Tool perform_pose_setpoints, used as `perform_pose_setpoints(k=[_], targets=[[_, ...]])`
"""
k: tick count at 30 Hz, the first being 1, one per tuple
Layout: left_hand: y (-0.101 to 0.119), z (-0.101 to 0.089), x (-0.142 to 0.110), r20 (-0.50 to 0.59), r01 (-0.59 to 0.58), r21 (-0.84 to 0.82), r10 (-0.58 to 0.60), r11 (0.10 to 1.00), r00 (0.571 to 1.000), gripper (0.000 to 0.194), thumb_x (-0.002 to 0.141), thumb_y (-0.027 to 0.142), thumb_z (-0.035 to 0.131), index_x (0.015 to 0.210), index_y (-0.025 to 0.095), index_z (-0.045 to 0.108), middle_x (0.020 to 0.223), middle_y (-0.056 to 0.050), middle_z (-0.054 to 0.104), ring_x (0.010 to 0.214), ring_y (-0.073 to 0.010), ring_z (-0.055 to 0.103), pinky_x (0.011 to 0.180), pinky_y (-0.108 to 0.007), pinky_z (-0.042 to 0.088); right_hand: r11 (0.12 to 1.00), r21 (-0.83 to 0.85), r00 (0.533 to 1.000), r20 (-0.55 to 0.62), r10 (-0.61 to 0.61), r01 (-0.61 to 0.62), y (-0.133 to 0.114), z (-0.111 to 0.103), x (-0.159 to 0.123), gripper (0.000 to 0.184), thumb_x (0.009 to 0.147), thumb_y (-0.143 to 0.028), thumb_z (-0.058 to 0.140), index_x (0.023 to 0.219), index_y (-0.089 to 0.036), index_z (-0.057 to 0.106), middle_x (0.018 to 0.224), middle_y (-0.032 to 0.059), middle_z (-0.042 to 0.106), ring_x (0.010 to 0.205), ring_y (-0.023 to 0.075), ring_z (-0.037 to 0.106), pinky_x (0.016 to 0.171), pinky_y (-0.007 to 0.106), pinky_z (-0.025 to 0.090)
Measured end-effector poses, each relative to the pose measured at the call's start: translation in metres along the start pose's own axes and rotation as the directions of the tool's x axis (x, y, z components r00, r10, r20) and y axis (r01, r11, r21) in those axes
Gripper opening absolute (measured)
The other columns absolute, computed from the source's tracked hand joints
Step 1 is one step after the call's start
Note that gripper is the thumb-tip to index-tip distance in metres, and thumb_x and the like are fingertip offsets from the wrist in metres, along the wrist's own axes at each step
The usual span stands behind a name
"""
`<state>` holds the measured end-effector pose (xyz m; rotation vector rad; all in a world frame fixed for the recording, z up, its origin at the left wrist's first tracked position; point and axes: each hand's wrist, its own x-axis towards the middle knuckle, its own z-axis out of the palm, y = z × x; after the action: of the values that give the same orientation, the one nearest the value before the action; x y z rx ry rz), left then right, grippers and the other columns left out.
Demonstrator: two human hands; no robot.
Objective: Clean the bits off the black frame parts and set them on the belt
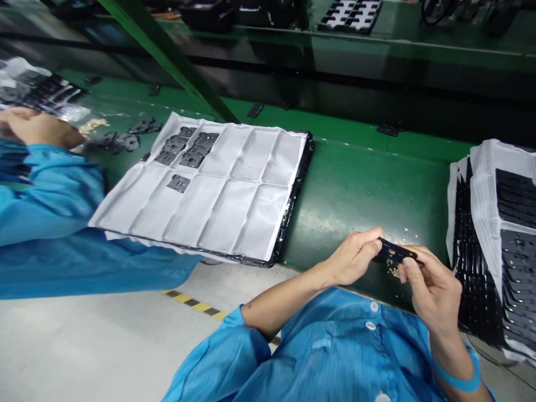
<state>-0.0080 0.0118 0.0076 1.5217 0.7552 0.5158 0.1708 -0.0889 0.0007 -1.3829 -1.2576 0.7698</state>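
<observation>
A small black flat plate point(396, 252) with a cutout and small holes is stretched between my hands, just above the bench's front edge. My left hand point(354, 258) pinches its left end between thumb and fingers. At the other end, my right hand point(435, 287) grips it with the thumb on top. Tiny pale tan bits point(392, 270) are scattered on the green bench point(355, 195) beneath the plate. To the right stand stacked black trays point(473, 268) with white liner sheets and dark thin parts point(519, 268) on top.
A white-lined tray point(268, 218) lies to the left, with dark flat parts point(196, 149) in some compartments. Beyond it, a co-worker's hands point(46, 129) are near loose dark pieces point(121, 140). A green post point(171, 61) slants behind the tray. Single black pieces point(388, 129) lie along the back.
</observation>
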Motion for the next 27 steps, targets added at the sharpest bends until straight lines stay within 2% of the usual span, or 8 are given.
perform_pose_setpoints(k=[5, 13, 21, 23, 27], targets=[[0.002, 0.001, 0.001, -0.038, -0.024, 0.075, 0.027, 0.997, 0.999, 0.028, 0.101, 0.036, 0.036, 0.077, 0.023, 0.039, 0.065, 0.004, 0.037, 0.065, -0.0136, 0.039, 0.066, -0.03, 0.031, 1.0, 0.022, 1.0, -0.011, 0.004, -0.004, 0.0, 0.003, 0.001, 0.016, 0.107, -0.024, 0.067, 0.114, -0.022, 0.081, 0.086, 0.0023, 0.066, 0.062, 0.0142, 0.06, 0.06, 0.029, 0.051], [0.002, 0.003, 0.001, -0.028, -0.013, 0.094, 0.016, 0.995, 0.999, 0.02, 0.098, 0.029, 0.037, 0.079, 0.023, 0.038, 0.068, 0.005, 0.036, 0.064, -0.0135, 0.037, 0.067, -0.03, 0.031, 0.998, 0.035, 0.998, -0.022, 0.061, -0.06, 0.005, 0.003, -0.001, 0.014, 0.108, -0.027, 0.067, 0.112, -0.022, 0.079, 0.088, 0.0019, 0.066, 0.061, 0.0125, 0.058, 0.061, 0.028, 0.051], [0.008, -0.01, -0.004, 0.13, -0.017, 0.093, 0.005, 0.995, 0.992, 0.005, 0.094, 0.02, 0.047, 0.09, 0.022, 0.046, 0.079, 0.003, 0.049, 0.073, -0.0138, 0.045, 0.07, -0.028, 0.038, 0.988, 0.025, 0.982, -0.112, 0.154, -0.153, 0.005, 0.001, -0.001, 0.018, 0.107, -0.036, 0.07, 0.106, -0.019, 0.078, 0.07, -0.0019, 0.061, 0.058, 0.0124, 0.059, 0.059, 0.026, 0.05], [0.009, -0.011, -0.004, 0.106, -0.033, 0.03, 0.03, 0.999, 0.994, 0.004, 0.096, 0.023, 0.05, 0.094, 0.02, 0.052, 0.085, 0.001, 0.054, 0.076, -0.0142, 0.049, 0.073, -0.028, 0.041, 0.987, 0.042, 0.979, -0.13, 0.159, -0.155, 0.004, 0.001, -0.002, 0.018, 0.107, -0.036, 0.07, 0.107, -0.019, 0.078, 0.068, -0.0024, 0.061, 0.057, 0.012, 0.059, 0.057, 0.025, 0.05], [0.006, -0.003, -0.002, -0.036, -0.05, -0.086, 0.047, 0.995, 0.998, 0.02, 0.102, 0.028, 0.047, 0.104, 0.017, 0.064, 0.09, -0.002, 0.061, 0.081, -0.0151, 0.057, 0.079, -0.028, 0.046, 0.992, 0.026, 0.983, -0.134, 0.125, -0.122, 0.004, 0.006, -0.003, 0.017, 0.107, -0.033, 0.069, 0.107, -0.019, 0.078, 0.071, -0.0018, 0.062, 0.058, 0.0119, 0.06, 0.057, 0.025, 0.05]])
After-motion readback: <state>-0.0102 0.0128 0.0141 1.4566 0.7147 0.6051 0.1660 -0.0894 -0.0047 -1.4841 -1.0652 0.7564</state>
